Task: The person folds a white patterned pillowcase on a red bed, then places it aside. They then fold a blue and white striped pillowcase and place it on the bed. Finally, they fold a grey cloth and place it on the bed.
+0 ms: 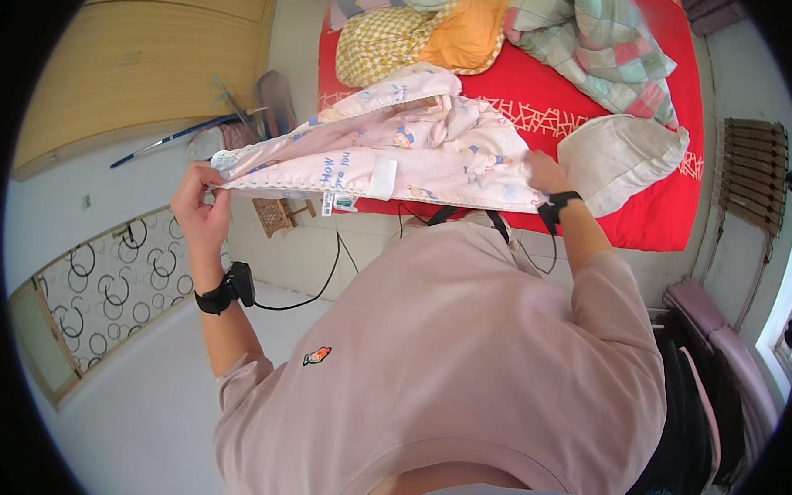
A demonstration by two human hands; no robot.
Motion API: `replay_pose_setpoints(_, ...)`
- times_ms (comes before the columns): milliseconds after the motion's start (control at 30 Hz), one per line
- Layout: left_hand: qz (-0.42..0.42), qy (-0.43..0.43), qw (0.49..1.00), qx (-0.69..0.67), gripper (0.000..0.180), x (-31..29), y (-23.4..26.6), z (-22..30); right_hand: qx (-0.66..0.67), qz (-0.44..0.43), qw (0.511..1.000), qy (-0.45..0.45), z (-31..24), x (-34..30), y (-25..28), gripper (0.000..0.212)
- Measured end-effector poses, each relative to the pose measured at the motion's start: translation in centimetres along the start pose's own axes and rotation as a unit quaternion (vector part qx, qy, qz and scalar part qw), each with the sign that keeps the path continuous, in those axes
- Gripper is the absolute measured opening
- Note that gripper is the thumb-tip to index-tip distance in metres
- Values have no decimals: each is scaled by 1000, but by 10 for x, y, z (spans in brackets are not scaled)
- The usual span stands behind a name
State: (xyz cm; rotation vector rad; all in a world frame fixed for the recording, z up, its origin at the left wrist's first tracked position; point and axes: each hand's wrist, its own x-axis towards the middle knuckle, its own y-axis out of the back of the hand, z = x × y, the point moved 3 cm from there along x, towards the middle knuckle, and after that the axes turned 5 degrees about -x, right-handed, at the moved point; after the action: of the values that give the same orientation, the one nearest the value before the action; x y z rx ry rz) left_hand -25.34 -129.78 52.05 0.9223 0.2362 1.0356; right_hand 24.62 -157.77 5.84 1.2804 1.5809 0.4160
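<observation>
A pink printed cloth (pixel 425 166) with cartoon figures and blue lettering is stretched between my hands in front of my body. Its near edge runs almost straight, with a white strip and small sewn-in labels along it; the far part bunches up in folds. My left hand (pixel 201 206) is closed on the left corner, thumb against fingers, by a bit of lace trim. At the other end my right hand (pixel 549 174) grips the cloth, its fingertips partly hidden in the fabric. Right beside that hand, a plain white pillow (pixel 621 159) lies on the bed.
A red-covered bed (pixel 650 226) reaches away ahead, bearing a yellow-orange checked quilt (pixel 420 43) and a plaid quilt (pixel 595 45). Left are wooden cabinets (pixel 150 56) and a small wooden stool (pixel 273 215). Black cables (pixel 336 263) hang near my wrists. A brown slatted rack (pixel 752 173) stands right.
</observation>
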Motion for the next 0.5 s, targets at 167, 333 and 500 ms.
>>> replay_pose_setpoints(167, 14, -59, 997, 38, 19, -9, 14, 58, 135, 48, 961, 238, -168, 103, 10, 56)
replay_pose_setpoints(333, 49, -75, 994, 62, 19, -20, 53, 108, -27, 73, 969, 234, -221, 171, 19, 50)
replay_pose_setpoints(500, 94, -91, 986, 100, 20, -38, 96, 116, -265, 101, 947, 153, -171, 197, 38, 64)
